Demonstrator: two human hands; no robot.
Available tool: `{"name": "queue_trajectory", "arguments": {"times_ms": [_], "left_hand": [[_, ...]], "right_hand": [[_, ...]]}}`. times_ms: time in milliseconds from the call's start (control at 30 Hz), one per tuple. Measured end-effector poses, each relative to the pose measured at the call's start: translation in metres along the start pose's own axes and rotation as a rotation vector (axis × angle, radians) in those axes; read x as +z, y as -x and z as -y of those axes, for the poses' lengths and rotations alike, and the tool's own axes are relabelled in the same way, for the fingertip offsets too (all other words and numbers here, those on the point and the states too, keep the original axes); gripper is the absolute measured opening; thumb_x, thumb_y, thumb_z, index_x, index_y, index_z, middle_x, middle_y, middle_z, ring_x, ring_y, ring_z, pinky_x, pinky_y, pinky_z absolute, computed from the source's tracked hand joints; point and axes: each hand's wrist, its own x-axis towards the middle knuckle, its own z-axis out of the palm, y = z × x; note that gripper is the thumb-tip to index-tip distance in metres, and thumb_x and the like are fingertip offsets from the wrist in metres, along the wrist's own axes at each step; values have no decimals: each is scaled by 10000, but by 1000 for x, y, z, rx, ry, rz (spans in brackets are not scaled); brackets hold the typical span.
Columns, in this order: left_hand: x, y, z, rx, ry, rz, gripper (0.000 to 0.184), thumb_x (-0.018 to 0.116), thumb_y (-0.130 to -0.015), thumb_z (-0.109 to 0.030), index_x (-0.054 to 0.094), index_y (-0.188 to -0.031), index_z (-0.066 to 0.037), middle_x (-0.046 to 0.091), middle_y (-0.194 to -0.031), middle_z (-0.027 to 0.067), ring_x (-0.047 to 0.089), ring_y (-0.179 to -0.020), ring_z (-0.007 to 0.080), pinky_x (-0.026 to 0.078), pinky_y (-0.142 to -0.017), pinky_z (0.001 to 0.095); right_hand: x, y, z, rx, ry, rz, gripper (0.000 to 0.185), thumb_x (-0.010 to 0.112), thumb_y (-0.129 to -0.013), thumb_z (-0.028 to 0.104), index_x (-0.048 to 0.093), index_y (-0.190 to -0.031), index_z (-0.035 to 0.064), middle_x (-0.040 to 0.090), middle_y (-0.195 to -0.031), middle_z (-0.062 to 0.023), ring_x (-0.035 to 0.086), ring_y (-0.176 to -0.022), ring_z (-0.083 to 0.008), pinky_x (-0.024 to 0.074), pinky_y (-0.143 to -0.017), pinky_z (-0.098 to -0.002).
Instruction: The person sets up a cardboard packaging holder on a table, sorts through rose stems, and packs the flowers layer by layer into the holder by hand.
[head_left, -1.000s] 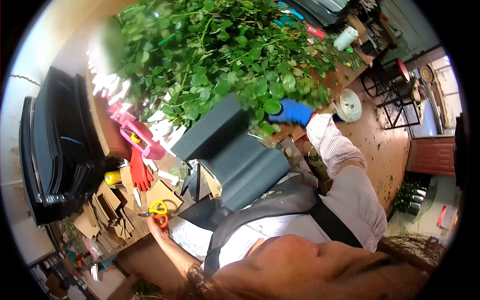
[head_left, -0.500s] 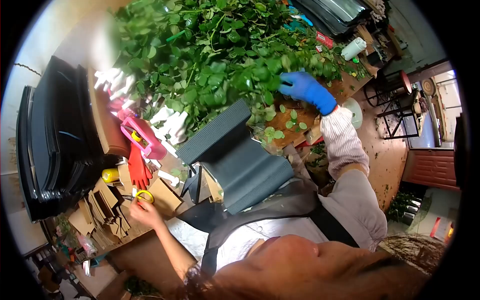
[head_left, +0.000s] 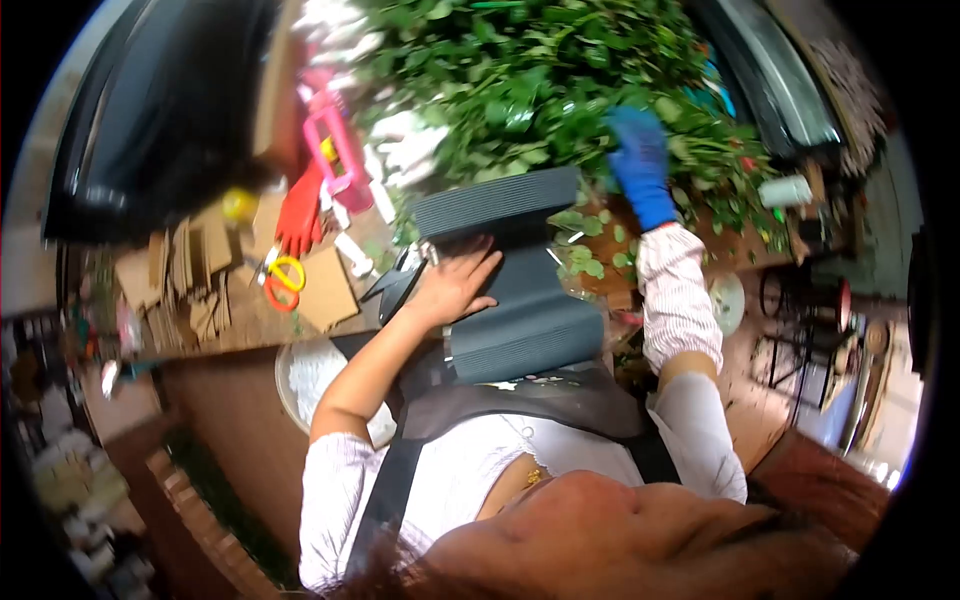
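My bare left hand (head_left: pixel 455 285) lies with its fingers stretched out on the dark grey curved rest (head_left: pixel 510 270), which has ribbed ends and stands in front of my apron. My right hand (head_left: pixel 640 165), in a blue knitted glove, reaches into the edge of a large heap of green leafy stems (head_left: pixel 510 90). Motion smears its fingers, and I cannot make out whether they grip a stem. Scissors (head_left: pixel 283 280) with yellow and orange handles lie on the table to the left, near a red glove (head_left: pixel 299 212).
Cardboard pieces (head_left: pixel 185 275) and a pink plastic holder (head_left: pixel 337 150) are on the left of the table, with white foam-like pieces (head_left: pixel 408 145) beside the stems. Black stacked sheets (head_left: pixel 165 110) stand at far left. A white bin (head_left: pixel 300 375) sits below the table edge.
My left hand has left the scissors' handle on the table and moved right onto the grey rest. The gloved right hand stays at the leaves. The head view has turned.
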Motion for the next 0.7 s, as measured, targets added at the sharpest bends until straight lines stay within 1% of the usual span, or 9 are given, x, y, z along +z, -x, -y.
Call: {"name": "queue_trajectory", "arguments": {"times_ms": [100, 167, 233, 267, 333, 367, 433, 600, 700], "left_hand": [[10, 27, 9, -33, -61, -13, 632, 694, -897, -357, 513, -1416, -45, 437, -1524, 202, 386, -1440, 359, 270, -1202, 501], [7, 46, 14, -44, 2, -311, 414, 728, -849, -195, 624, -1221, -45, 609, -1268, 154, 569, -1196, 356, 453, -994, 476], [-4, 72, 15, -224, -113, -472, 330, 737, -817, -140, 639, -1120, -53, 623, -1114, 138, 602, -1031, 343, 476, -853, 454], [-12, 88, 18, -404, -185, -520, 292, 729, -816, -136, 636, -1080, -55, 610, -1081, 149, 593, -993, 345, 470, -836, 454], [-16, 112, 30, -856, -288, -611, 455, 742, -807, -208, 563, -1188, -35, 556, -1155, 212, 534, -1063, 405, 437, -894, 510], [-16, 125, 38, -1049, -471, -583, 583, 754, -818, -246, 512, -1289, -3, 542, -1168, 243, 508, -1122, 429, 420, -956, 523], [-8, 161, 62, -1246, -404, -591, 815, 813, -770, -364, 452, -1379, 39, 527, -1240, 256, 476, -1179, 446, 397, -1036, 520], [-34, 152, 58, -1348, -276, -381, 883, 837, -720, -388, 455, -1417, -3, 525, -1218, 243, 509, -1176, 436, 435, -1003, 526], [-40, 141, 55, -1265, -191, -623, 863, 823, -726, -374, 444, -1409, -8, 488, -1238, 252, 512, -1163, 447, 431, -998, 539]], "right_hand": [[-37, -29, 24, -71, 89, -152, 574, 668, -788, 68, 618, -1343, 202, 554, -1444, -77, 471, -1363, -327, 332, -1173, -496], [10, -12, 21, -91, 173, 59, 682, 726, -778, 129, 545, -1429, 225, 515, -1483, -89, 444, -1394, -316, 308, -1189, -512], [82, 30, -17, -132, 37, 419, 718, 742, -788, 188, 503, -1464, 210, 489, -1496, -147, 459, -1381, -337, 340, -1176, -483], [93, 38, -27, -107, -42, 408, 686, 731, -803, 199, 514, -1454, 196, 491, -1496, -147, 471, -1368, -342, 359, -1162, -472], [92, 40, -24, -61, -201, 384, 627, 709, -833, 222, 535, -1433, 168, 494, -1498, -147, 496, -1342, -352, 398, -1133, -449], [69, 34, -23, -93, -34, 447, 608, 716, -834, 237, 552, -1414, 157, 494, -1499, -146, 500, -1339, -348, 408, -1125, -443], [33, 20, -11, -15, -175, 451, 588, 725, -834, 256, 578, -1392, 140, 514, -1484, -147, 511, -1334, -343, 416, -1121, -434], [-71, -5, 43, 130, -422, -40, 436, 637, -943, 160, 599, -1371, 84, 592, -1402, -151, 587, -1258, -313, 452, -1081, -405], [-123, 1, 83, 227, -697, -164, 440, 641, -945, 142, 594, -1373, 49, 620, -1364, -151, 620, -1208, -291, 474, -1048, -398]]}}
